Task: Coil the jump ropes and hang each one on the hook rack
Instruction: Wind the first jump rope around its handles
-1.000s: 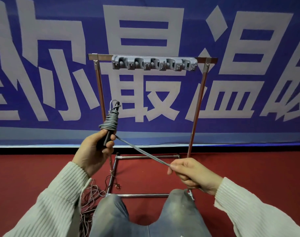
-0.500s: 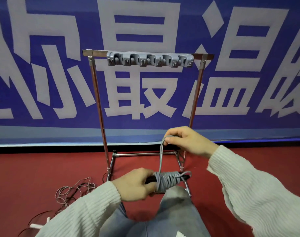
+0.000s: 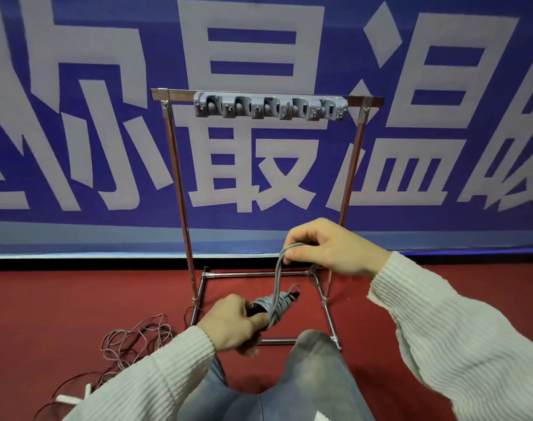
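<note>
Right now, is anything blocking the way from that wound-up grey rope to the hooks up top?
Nothing visible. The grey rope sits low in both hands, and only open air lies between it and the bare hook rack above.

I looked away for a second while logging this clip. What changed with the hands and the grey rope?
The left hand brought the wound grey rope down from beside the frame to the knees. The right hand rose, lifting the free end into a loop. Hook rack unchanged, bare.
</note>
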